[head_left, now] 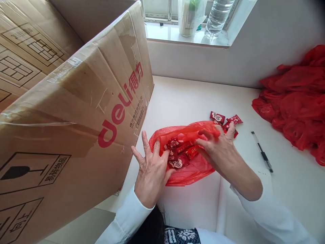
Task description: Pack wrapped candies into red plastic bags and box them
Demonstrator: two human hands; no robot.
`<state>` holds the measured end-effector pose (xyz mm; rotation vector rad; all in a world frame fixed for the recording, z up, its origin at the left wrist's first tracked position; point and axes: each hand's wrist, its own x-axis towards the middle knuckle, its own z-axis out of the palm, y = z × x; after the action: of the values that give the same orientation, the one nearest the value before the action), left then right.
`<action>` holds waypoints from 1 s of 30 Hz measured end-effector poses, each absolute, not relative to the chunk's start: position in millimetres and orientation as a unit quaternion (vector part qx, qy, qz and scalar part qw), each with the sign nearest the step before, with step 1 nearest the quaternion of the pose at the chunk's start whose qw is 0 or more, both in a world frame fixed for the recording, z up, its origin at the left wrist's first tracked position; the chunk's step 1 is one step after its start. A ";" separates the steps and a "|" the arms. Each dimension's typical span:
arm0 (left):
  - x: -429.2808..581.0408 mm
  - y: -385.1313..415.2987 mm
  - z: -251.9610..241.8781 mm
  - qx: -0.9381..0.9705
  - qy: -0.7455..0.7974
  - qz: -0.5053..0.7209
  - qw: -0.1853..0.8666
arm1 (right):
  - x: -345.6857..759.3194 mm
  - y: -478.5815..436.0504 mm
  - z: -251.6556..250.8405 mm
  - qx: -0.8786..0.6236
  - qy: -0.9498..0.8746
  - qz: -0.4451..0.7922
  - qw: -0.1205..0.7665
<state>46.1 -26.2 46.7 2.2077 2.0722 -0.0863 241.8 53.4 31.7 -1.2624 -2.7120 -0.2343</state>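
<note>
Centre frame: thin red plastic bag (189, 178) | left hand (153, 171) spread wide, left rim | right hand (220, 146) curled, right rim, grip unclear | placement apparently keeps mouth open around small red-wrapped sweets (179, 162)

Looks like a plain office or workroom, hard to say which, judging by a large Deli-branded carton (86, 135), a white tabletop (182, 98) with a black-gripped pen (263, 152) on it, a pale wall (266, 44) and a windowsill (165, 32) holding a clear plastic bottle (218, 17).
</note>
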 end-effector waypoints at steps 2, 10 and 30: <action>50.1 -22.2 42.3 0.711 0.702 -0.035 0.031 | 241.2 54.6 17.8 -0.403 -0.910 -0.077 0.052; 50.3 -15.4 30.6 0.701 0.711 -0.023 0.044 | 261.1 63.8 -14.0 -0.383 -0.922 -0.032 0.042; 28.4 -13.9 32.5 0.693 0.704 0.138 0.071 | 253.7 59.1 -2.7 -0.448 -0.889 0.055 0.074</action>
<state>28.4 -13.9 32.5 2.0847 2.1160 0.4146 253.7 59.1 -2.7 -1.3444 -2.6693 0.1661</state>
